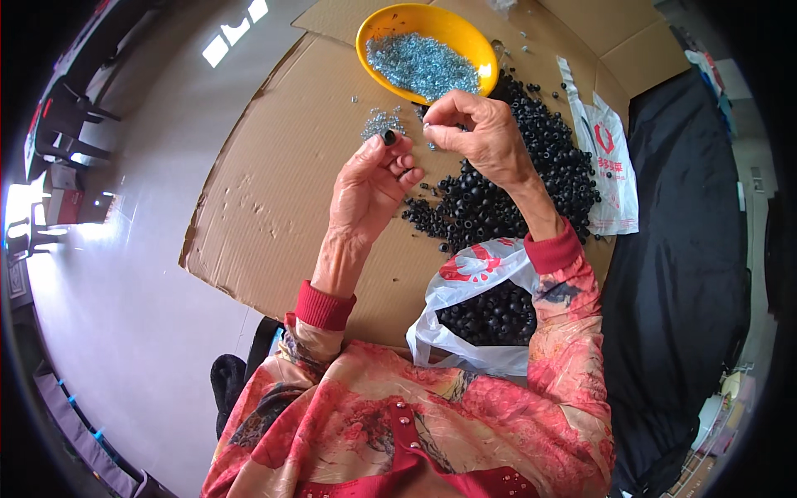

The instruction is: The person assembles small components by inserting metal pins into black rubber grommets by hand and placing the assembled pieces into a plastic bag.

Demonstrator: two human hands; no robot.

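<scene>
Now the left hand pinches a small black cap between thumb and fingertips, above the cardboard sheet. It is short and round; its open end seems to face the right hand, but its long axis I cannot tell. The right hand's fingertips are pressed together on something too tiny to see. Behind them on the cardboard stands a yellow bowl of silvery screws; a black pile lies right of the hands, and a white bag is nearer to the person.

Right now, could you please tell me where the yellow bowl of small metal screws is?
In the head view, the yellow bowl sits at the top centre on the cardboard, just beyond the raised hands and left of the pile of black caps.
</scene>
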